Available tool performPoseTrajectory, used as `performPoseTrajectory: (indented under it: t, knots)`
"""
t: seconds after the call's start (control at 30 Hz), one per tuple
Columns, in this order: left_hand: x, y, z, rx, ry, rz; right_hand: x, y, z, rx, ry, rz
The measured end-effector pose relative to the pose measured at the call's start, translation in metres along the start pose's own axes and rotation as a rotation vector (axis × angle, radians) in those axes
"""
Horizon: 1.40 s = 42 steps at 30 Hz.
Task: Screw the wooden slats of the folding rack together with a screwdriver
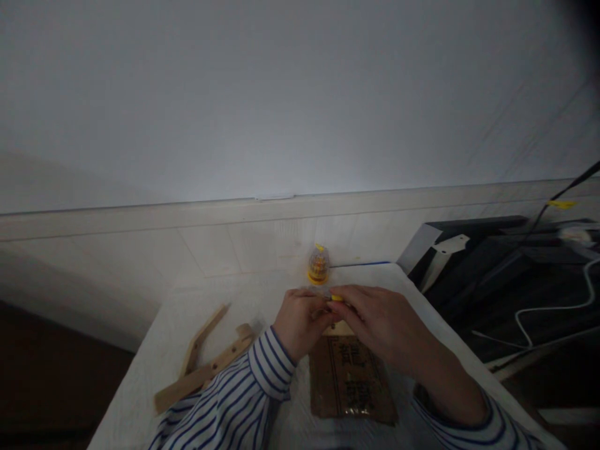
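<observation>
My left hand (pixel 302 319) and my right hand (pixel 382 315) meet over the middle of the table. Between the right thumb and fingers a small yellow piece (pixel 336 298) shows; its kind cannot be made out. The left fingers are pinched together beside it, and what they hold is hidden. Under the hands lies a light wooden piece (pixel 340 327), partly covered. Nearer me is a brown packet (pixel 349 381) with large dark characters. Just beyond the hands stands a clear, dome-topped container (pixel 319 265) with a yellow base and small orange-yellow things inside.
Jointed wooden strips (pixel 201 372) with dark holes lie at the left of the white table (pixel 135 400). A pale panelled wall (pixel 253 240) rises behind it. Dark panels (pixel 497 275), a metal bracket (pixel 450 245) and a white cable (pixel 553 309) are on the right.
</observation>
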<state>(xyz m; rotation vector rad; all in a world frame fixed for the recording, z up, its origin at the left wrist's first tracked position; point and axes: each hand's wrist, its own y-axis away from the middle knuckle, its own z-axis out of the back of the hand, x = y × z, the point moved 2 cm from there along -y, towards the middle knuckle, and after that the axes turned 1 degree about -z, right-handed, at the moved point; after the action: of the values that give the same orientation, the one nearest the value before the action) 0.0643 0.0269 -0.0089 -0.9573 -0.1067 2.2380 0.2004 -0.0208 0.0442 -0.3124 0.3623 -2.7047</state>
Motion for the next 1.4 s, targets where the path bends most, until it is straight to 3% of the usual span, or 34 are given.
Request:
performPoseTrajectory:
  t: [0.63, 1.07, 1.4]
  knots:
    - [-0.0019, -0.0008, 0.0014, 0.071, 0.070, -0.061, 0.0038, -0.0004, 0.0002, -0.016, 0.096, -0.049]
    - [-0.0004, -0.0010, 0.0002, -0.038, -0.029, 0.039, -0.0007, -0.0027, -0.0023, -0.017, -0.026, -0.090]
    - [-0.0056, 0.0004, -0.0004, -0.078, -0.021, 0.028, -0.0034, -0.0003, 0.0014, -0.019, -0.184, 0.042]
